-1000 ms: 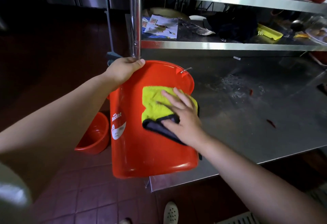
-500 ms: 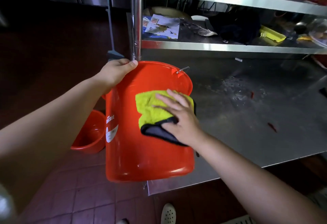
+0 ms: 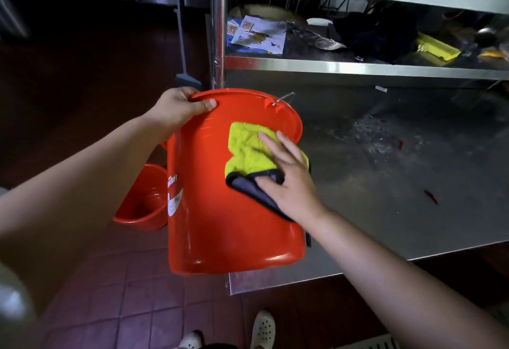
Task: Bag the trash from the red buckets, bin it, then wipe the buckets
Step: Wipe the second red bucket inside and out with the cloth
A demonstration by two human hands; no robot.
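the red bucket (image 3: pixel 220 197), centre frame, is tilted at the bench (image 3: pixel 385 183) edge so its wall faces up for wiping. its rim is clamped by the left hand (image 3: pixel 179 106); the yellow cloth (image 3: pixel 250 150) is pressed flat by the right hand (image 3: pixel 286 178), fingers straight. the inside is hidden, and a second bucket (image 3: pixel 143 202) at lower left is partly covered.

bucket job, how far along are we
Bagging looks done: no trash or bag shows. In hand: left hand grips the bucket rim, right hand presses a cloth on its side. Left: the second bucket on the floor.
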